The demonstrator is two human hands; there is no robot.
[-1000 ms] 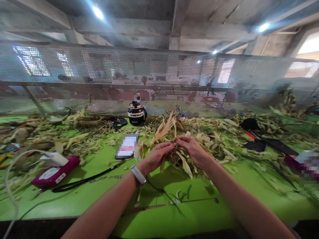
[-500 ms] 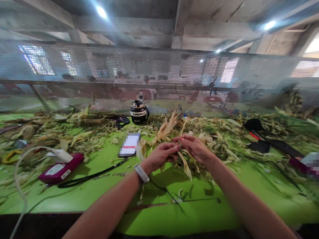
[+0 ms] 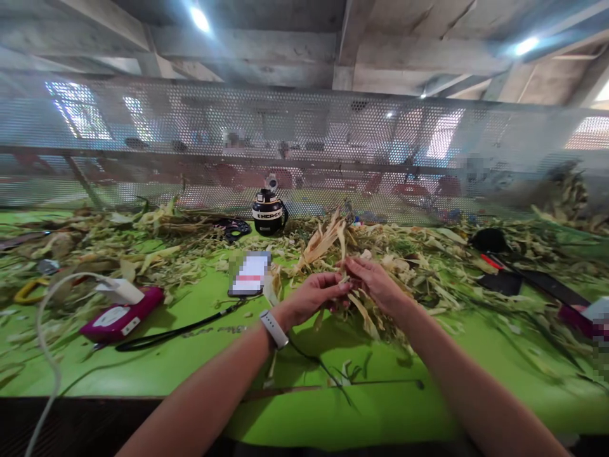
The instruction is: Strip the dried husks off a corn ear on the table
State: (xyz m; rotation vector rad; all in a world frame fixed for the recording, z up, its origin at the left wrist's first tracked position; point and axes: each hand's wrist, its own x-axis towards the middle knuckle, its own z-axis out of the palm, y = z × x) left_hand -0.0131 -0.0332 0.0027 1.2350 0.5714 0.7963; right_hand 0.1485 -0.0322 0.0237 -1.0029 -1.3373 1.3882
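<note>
- Left hand (image 3: 314, 298): thumb and fingertips pinched together on a pale corn husk strip (image 3: 343, 246), right at its lower part.
- Right hand (image 3: 378, 285): thumb and forefinger closed on the same strip, just beside my left fingertips; other fingers curled, partly hidden.
- Strip location: between my hands, upper end pointing up and away from me, above the green tabletop (image 3: 404, 409).
- Loose husk leaves (image 3: 366, 317) hang just below my fingers; can't tell if they join the strip.
- Dry tan husk bundle (image 3: 320, 244) just beyond, amid heaped husk scraps (image 3: 428, 254).
- White-banded watch (image 3: 273, 329) on my left wrist.
- Left of my hands: smartphone (image 3: 250, 274), black wrist strap (image 3: 178, 331), magenta power strip (image 3: 118, 317) with white charger (image 3: 122, 291) plugged in.
- Black ENERGY bottle (image 3: 267, 214) upright near the perforated metal screen (image 3: 295, 127).
</note>
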